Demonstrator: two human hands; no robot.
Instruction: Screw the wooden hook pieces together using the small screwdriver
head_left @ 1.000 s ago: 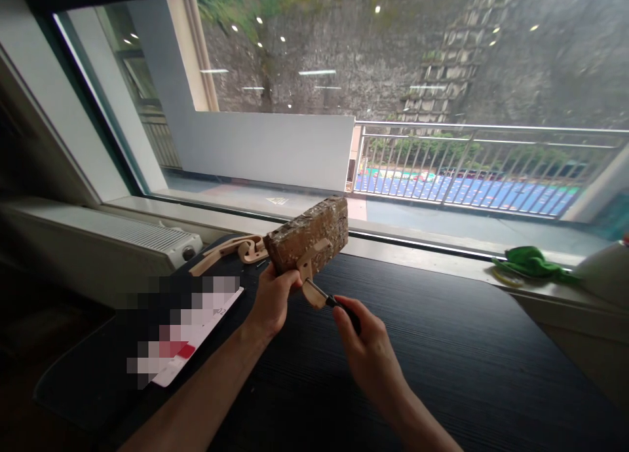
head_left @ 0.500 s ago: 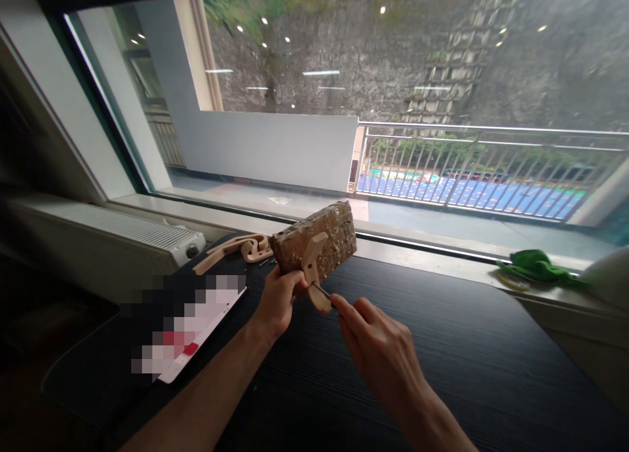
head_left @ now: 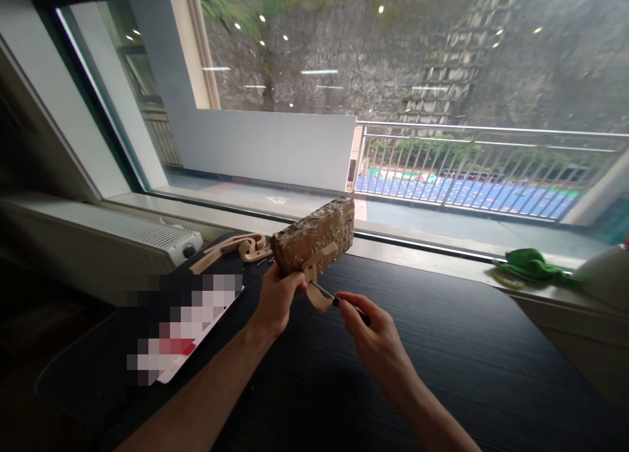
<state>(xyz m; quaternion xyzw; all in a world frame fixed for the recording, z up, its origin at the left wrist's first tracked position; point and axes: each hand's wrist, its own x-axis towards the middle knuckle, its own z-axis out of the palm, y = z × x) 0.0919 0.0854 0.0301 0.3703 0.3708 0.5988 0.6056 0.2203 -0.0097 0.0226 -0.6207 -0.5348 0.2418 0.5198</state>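
My left hand (head_left: 276, 298) grips the near lower end of a rough brown block (head_left: 314, 239), held tilted above a black table (head_left: 466, 360). A pale wooden piece (head_left: 317, 275) lies against the block's front face and hangs below it. My right hand (head_left: 369, 331) pinches a thin black-handled tool (head_left: 339, 301). Its tip touches the lower end of the wooden piece.
More pale wooden parts (head_left: 236, 249) lie on the table behind the block, next to a few small dark screws. A blurred flat sheet (head_left: 181, 321) rests at the left. A green cloth (head_left: 533, 265) sits on the window sill at the right, a white radiator (head_left: 122, 232) at the left.
The wooden piece has turned from more upright to slanted against the block. My right hand rolled so the tool's black handle shows again, still at the piece's lower end.
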